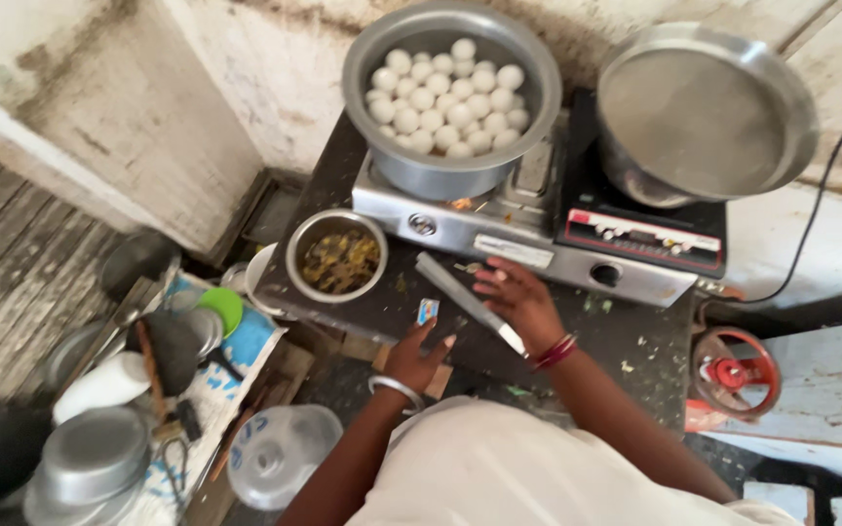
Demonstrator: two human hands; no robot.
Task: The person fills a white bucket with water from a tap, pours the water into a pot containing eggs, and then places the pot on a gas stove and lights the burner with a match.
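Two hands at a dark tabletop (635, 341) before a stove.
Centre frame: left hand (413, 358), grip pinched on a small blue-and-white matchbox (428, 311); just right, right hand (521, 304), grip closed on a long grey lighter wand (468, 302). Upper centre: steel bowl of white balls (450, 97).
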